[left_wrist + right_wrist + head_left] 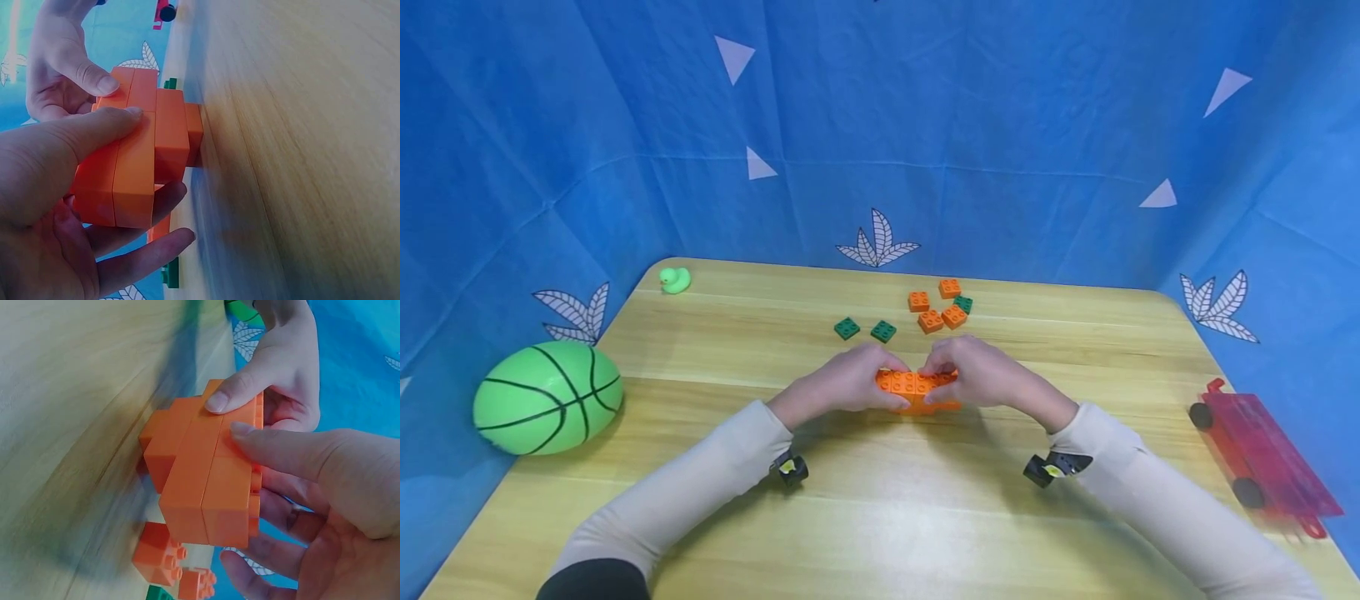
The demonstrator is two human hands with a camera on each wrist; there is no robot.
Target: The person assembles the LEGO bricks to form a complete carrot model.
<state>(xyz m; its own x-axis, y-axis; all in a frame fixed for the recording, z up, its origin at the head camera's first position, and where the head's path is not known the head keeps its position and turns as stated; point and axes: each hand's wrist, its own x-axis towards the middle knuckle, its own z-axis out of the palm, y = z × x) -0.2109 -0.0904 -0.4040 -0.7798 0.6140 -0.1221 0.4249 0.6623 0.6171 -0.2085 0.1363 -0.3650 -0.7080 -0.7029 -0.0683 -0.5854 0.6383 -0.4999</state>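
Observation:
A stepped build of orange toy building bricks (908, 383) is held between both hands at the middle of the table. From the left side my left hand (856, 379) grips it, thumb on the near face and fingers behind. My right hand (981, 372) grips the other end the same way. In the left wrist view the build (134, 169) narrows in steps toward the tabletop, its wider layers farther up. Studs show along the upper edge of the build (206, 469) in the right wrist view. Parts of the far face are hidden by fingers.
Beyond the hands lie several loose orange bricks (930, 322) and flat green bricks (883, 332). A green ball (550, 398) sits at the left edge, a green toy duck (675, 281) at the back left. On the right stands a red toy cart (1262, 454) with black wheels.

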